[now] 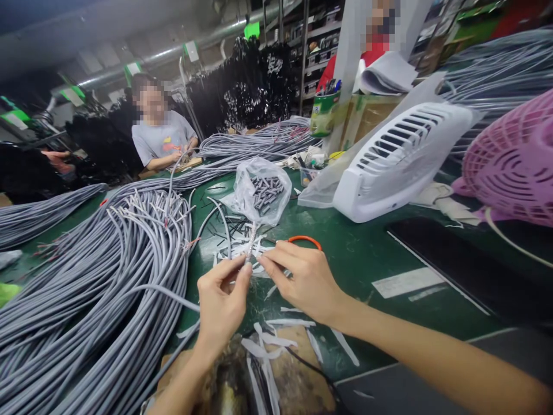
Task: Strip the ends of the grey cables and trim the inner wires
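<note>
My left hand (pixel 223 302) pinches a grey cable between thumb and forefinger, near its stripped end. A silvery braided length (pixel 251 237) sticks up from those fingertips. Close beside it on the right, my right hand (pixel 305 279) has thumb and fingers drawn together; whatever lies between them is too small to make out. Behind its knuckles shows an orange loop handle (pixel 306 238), and I cannot tell whether the hand touches it. Beyond the hands lies a clear plastic bag (pixel 283 202) of short grey tube pieces. Dark offcuts (pixel 228 227) and white strips are scattered around.
Bundled grey cables (pixel 142 248) cover the left side. A white fan (pixel 397 161), a pink fan (pixel 510 155) and a dark phone-like slab (pixel 458 265) occupy the right. A worn wooden board (pixel 298 346) is in front. One person sits across the table; another is behind.
</note>
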`<state>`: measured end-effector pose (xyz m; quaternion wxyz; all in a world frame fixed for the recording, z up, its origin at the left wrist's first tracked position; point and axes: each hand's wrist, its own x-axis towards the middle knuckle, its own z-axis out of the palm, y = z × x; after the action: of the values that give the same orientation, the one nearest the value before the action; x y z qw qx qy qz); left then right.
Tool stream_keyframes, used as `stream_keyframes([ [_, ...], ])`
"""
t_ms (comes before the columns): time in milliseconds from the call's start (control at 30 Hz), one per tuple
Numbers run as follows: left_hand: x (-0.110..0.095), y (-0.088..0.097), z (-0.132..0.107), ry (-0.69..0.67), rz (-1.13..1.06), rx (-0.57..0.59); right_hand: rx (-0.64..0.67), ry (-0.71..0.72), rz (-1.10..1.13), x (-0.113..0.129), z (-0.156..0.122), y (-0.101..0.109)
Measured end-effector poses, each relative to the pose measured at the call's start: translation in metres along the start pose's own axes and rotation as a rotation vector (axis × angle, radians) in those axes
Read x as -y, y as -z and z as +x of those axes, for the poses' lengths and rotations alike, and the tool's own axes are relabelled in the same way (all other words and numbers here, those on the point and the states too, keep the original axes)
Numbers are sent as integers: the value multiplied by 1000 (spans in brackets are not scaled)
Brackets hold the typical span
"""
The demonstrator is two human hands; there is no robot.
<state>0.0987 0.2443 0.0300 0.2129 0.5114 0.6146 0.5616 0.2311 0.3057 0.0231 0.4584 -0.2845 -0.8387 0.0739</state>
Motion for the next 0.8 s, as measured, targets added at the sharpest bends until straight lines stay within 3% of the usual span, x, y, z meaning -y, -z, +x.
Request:
stream_keyframes([
  [300,4,1,-1,-3,47,49,71,-80,123,0,0,-2],
  [567,2,3,3,78,26,46,-55,38,93,1,-4,-8],
  [733,-3,5,0,-225,293,-41,-10,-111,179,4,-2,-8],
  [800,-4,6,0,-319,387,-60,-36,-105,141,7,-4,-10],
])
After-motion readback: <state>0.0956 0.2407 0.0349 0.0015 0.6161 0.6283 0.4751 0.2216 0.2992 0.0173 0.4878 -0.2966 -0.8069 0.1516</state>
